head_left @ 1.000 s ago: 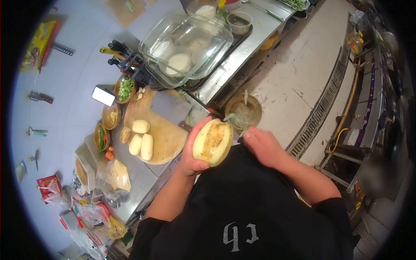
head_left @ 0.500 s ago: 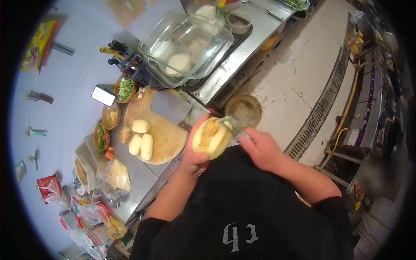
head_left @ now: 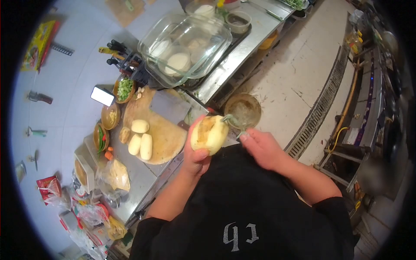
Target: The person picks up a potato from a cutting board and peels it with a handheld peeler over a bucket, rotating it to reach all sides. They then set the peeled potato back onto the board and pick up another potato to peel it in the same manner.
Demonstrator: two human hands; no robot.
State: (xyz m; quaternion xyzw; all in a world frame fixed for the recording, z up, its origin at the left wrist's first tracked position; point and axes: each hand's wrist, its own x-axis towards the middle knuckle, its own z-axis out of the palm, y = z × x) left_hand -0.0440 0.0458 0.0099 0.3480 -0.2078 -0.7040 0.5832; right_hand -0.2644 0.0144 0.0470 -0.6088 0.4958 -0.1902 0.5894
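My left hand is wrapped round a large, partly peeled potato, pale yellow with a strip of brown skin. In my right hand is a greenish peeler, its head at the potato's upper right edge. Below the potato, on the floor, stands a round bin. Three peeled potatoes and a smaller brownish piece lie on the round wooden cutting board to the left, with a cleaver lying across its upper part.
Bowls of chopped greens, garlic and chillies line the board's left side, near a lit phone. Knives stand in a rack. Glass dishes sit at the counter's top. A plastic bag lies lower left.
The potato has turned in my left hand, showing more peeled surface at the right. The peeler has moved slightly up, off the potato's face to its edge.
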